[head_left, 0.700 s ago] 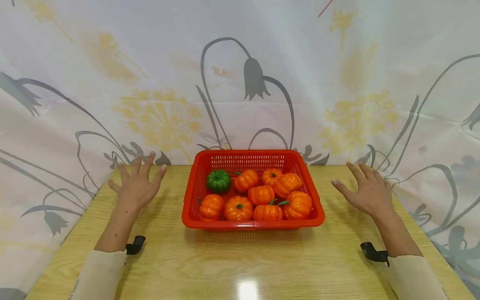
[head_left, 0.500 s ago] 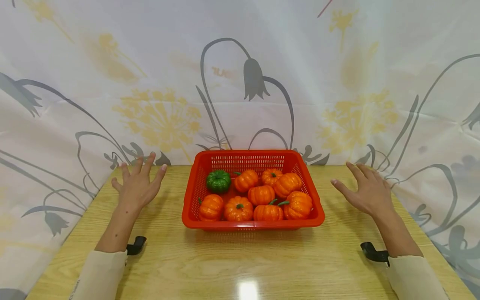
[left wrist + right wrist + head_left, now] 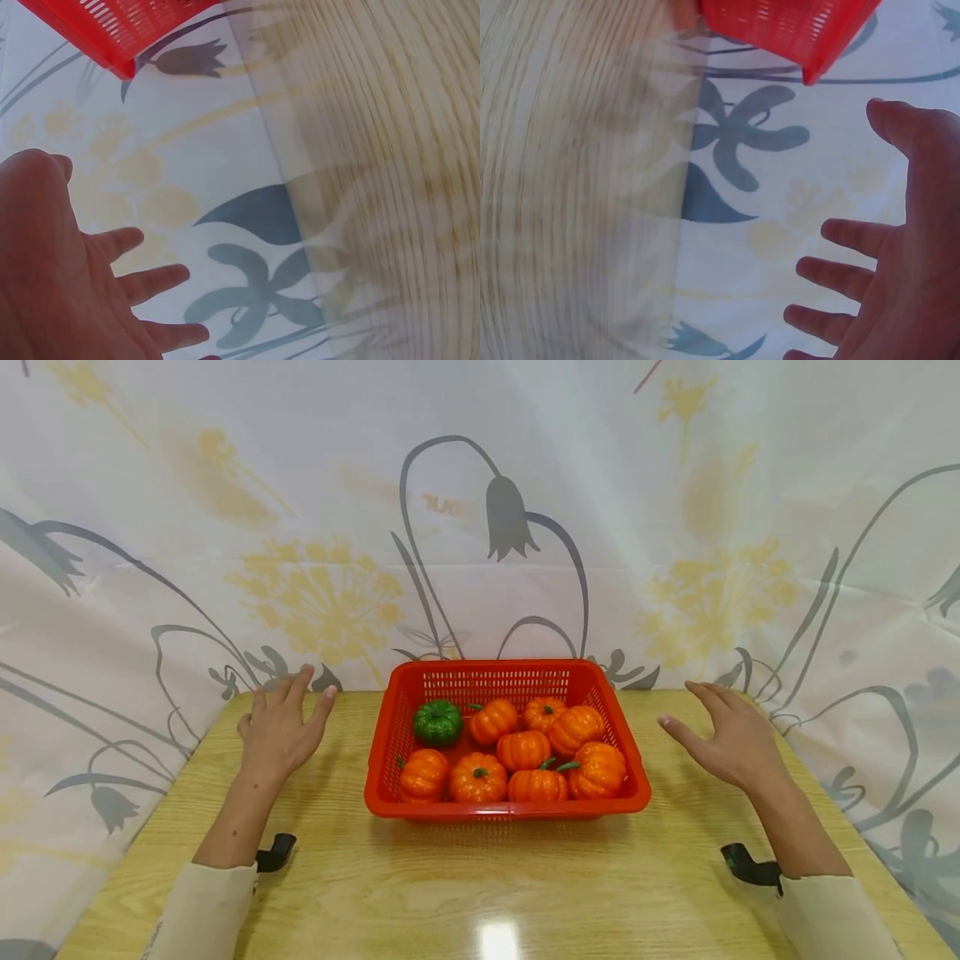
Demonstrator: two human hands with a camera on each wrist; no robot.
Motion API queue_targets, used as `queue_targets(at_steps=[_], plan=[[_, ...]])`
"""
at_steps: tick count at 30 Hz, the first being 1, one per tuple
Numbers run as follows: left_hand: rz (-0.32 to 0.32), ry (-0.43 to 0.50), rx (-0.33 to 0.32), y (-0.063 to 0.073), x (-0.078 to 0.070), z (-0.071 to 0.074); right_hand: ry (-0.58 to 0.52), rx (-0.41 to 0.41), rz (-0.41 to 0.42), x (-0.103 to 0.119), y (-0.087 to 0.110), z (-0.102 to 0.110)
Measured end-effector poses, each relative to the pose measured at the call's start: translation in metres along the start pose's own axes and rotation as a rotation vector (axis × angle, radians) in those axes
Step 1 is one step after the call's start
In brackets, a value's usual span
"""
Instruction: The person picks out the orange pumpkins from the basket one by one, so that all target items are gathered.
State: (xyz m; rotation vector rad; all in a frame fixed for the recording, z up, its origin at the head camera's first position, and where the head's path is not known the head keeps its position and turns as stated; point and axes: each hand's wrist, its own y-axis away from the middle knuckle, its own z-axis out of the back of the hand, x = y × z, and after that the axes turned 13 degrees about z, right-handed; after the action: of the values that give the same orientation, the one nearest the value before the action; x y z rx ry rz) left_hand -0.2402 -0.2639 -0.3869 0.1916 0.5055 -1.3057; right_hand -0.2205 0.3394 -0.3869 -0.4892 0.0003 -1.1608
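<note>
A red plastic basket (image 3: pixel 510 810) sits mid-table in the head view. Inside lie several small orange pumpkins (image 3: pixel 478 778) and one green pumpkin (image 3: pixel 438 723) at the back left. To the left of the basket hovers my left hand (image 3: pixel 282 731), fingers spread, touching nothing. My right hand (image 3: pixel 738 739) is held apart from the basket on its right side, thumb toward it and nothing in the grasp. Both wrist views show extended fingers, with a corner of the basket (image 3: pixel 112 56) at the top.
The wooden table (image 3: pixel 450 893) carries the basket. A patterned white cloth (image 3: pixel 480 593) with grey and yellow flowers rises behind the table and along both sides. A black wrist mount (image 3: pixel 276 853) juts from the left sleeve, another black mount (image 3: pixel 750 866) from the right.
My left hand has turned slightly, its fingers drawing closer together. The right hand has shifted a little toward the basket. The basket and pumpkins stay put.
</note>
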Motion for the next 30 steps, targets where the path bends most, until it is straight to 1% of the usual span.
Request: queue_targets(at_steps=[7, 16, 22, 27, 30], plan=[[-0.021, 0.055, 0.0, 0.002, -0.006, 0.0, -0.063, -0.01, 0.007, 0.014, -0.004, 0.007], [-0.042, 0.124, 0.069, 0.006, -0.016, 0.001, -0.09, -0.011, 0.055, 0.035, -0.004, 0.016], [-0.062, 0.246, 0.145, 0.008, -0.022, -0.002, -0.069, -0.006, 0.117, 0.051, -0.004, 0.02], [-0.07, 0.322, 0.174, 0.011, -0.028, -0.007, -0.07, -0.017, 0.18, 0.063, -0.003, 0.023], [-0.054, 0.35, 0.192, 0.012, -0.032, -0.01, -0.071, -0.025, 0.216, 0.07, -0.003, 0.025]])
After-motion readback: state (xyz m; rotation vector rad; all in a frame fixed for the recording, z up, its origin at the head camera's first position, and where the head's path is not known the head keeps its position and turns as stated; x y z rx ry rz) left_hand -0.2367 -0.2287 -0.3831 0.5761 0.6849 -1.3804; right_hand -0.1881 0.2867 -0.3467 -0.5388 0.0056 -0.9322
